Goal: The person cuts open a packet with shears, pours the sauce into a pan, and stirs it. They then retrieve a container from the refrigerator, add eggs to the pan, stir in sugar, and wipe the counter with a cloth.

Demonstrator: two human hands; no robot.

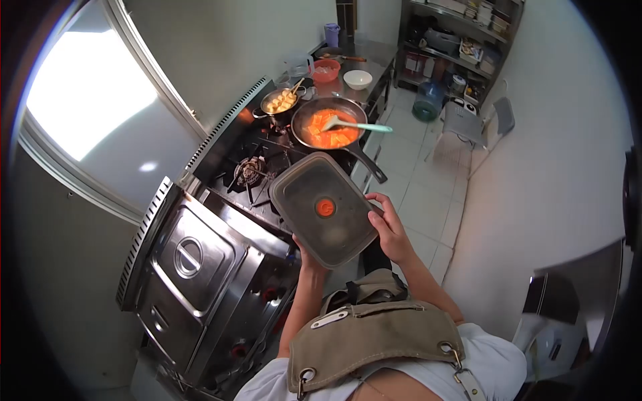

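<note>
A rectangular container with a grey, see-through lid and an orange round mark [325, 208] is held up in front of the body. My right hand [390, 229] grips its right edge, thumb on the lid. At its lower left side, my left hand [307, 256] holds it, with most of the fingers hidden beneath. Just beyond the container, a black frying pan [301, 127] holds orange-red sauce with chunks, and a spatula with a mint-green handle [364, 126] rests in it. Behind that on the left, a smaller pot [265, 105] contains yellowish pieces and a wooden utensil.
An unlit-looking burner [249, 171] lies left of the container. Steel lids [194, 257] cover the unit at lower left. A red basket [326, 71] and white bowl [358, 80] stand on the back counter. A folding chair [461, 122] and large bottle [429, 100] are at right.
</note>
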